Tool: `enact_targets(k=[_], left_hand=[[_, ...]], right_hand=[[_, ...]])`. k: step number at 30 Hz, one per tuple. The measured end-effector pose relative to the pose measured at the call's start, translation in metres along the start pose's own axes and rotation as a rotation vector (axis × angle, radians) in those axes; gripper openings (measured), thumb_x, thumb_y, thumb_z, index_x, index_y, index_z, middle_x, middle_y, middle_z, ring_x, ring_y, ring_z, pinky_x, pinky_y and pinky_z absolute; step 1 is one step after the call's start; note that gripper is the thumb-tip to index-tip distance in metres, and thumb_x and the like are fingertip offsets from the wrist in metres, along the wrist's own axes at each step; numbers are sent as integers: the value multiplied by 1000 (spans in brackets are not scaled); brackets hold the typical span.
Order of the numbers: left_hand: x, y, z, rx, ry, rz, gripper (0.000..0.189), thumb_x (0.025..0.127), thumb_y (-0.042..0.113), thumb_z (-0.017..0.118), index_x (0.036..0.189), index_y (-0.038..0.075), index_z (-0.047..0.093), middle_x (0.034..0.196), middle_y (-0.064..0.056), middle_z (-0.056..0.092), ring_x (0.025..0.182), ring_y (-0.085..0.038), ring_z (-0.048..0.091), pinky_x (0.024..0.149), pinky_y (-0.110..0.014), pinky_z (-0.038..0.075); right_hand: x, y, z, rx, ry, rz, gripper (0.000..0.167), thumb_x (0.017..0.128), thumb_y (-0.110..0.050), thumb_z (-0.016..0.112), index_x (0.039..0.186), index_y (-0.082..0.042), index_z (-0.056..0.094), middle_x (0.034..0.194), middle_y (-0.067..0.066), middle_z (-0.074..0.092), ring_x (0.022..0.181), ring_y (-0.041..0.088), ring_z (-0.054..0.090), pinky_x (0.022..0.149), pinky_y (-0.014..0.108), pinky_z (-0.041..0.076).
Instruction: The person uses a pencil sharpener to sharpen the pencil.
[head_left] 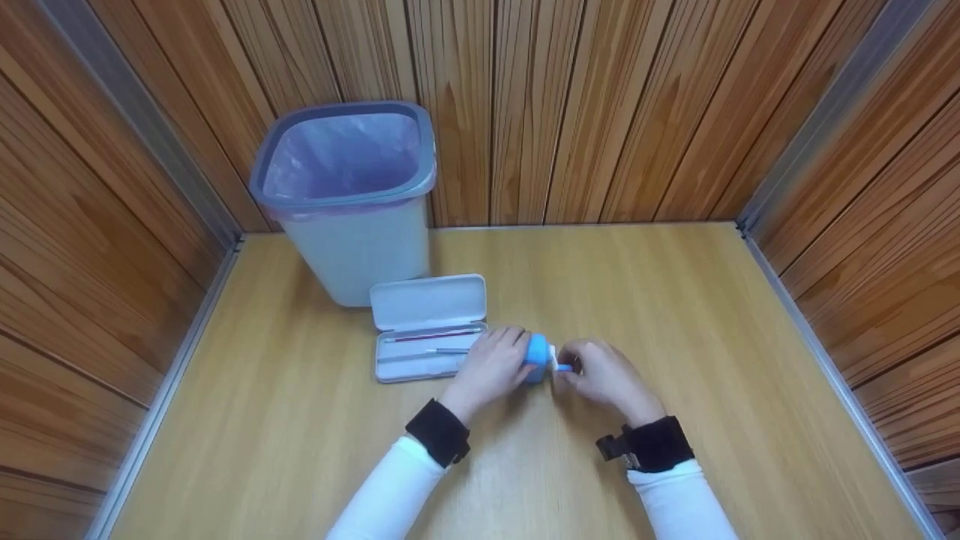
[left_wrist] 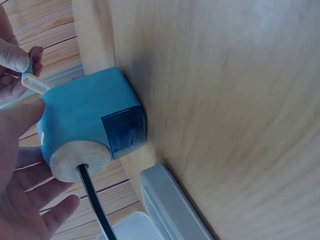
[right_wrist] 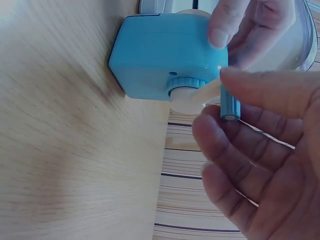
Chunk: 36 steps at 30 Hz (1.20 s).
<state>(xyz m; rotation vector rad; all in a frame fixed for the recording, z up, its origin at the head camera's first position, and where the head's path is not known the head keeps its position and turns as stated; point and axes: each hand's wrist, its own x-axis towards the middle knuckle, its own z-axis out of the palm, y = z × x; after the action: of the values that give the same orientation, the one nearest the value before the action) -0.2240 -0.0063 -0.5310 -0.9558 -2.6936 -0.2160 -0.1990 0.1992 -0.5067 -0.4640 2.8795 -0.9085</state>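
Note:
A blue hand-crank pencil sharpener point(left_wrist: 87, 110) stands on the table, with a dark pencil point(left_wrist: 95, 200) stuck into its round white front. My left hand point(head_left: 493, 364) grips the sharpener's body from above, its fingers and thumb around the top. With thumb and fingers, my right hand point(head_left: 606, 377) pinches the small blue knob point(right_wrist: 230, 105) of the crank. The white crank arm point(right_wrist: 207, 92) joins that knob to the sharpener's back. Left of the sharpener lies an open pencil case point(head_left: 411, 367), partly covered by the left hand in the head view; a dark red pencil point(head_left: 431, 337) rests inside.
Behind the case stands a white bin point(head_left: 360, 247) with a grey rim and a plastic liner. Wood-panelled walls point(head_left: 600, 112) enclose the wooden table point(head_left: 600, 277) at the back and on both sides.

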Motion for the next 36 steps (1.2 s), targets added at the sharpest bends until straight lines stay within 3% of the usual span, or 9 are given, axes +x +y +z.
enact_targets(k=[8,17,24,32,36], left_hand=[[11,6,-3,7,-102,-39,50,90,41,70,124,5,64,113,-8,63,105,-24,60,92,-38,49],[16,10,-3,35,-140,-69,44,90,37,71,120,5,66,109,-9,66,100,-24,60,87,-36,51],[15,11,2,54,-113,-47,44,90,37,70,121,6,66,109,-7,67,100,-23,61,87,-36,51],[12,12,9,82,-10,-40,48,88,37,73,121,3,65,110,-10,66,100,-25,60,85,-35,52],[13,12,8,50,-32,-60,48,88,36,73,123,3,64,112,-10,66,102,-25,60,88,-36,51]], right_hand=[[0,1,0,-22,53,-50,11,85,-8,76,96,-8,75,86,-2,69,81,15,64,75,36,54],[1,6,2,-69,140,-166,10,86,-5,74,95,-7,76,89,2,71,83,18,67,74,36,55],[-1,7,3,-57,184,-163,11,88,-6,72,98,-8,76,91,1,71,83,16,67,73,32,56],[2,9,7,-77,253,-182,13,88,-2,71,99,-6,75,93,4,72,86,20,69,75,35,57],[4,10,7,-83,268,-189,13,89,-2,70,100,-6,76,94,4,72,87,20,69,75,35,57]])
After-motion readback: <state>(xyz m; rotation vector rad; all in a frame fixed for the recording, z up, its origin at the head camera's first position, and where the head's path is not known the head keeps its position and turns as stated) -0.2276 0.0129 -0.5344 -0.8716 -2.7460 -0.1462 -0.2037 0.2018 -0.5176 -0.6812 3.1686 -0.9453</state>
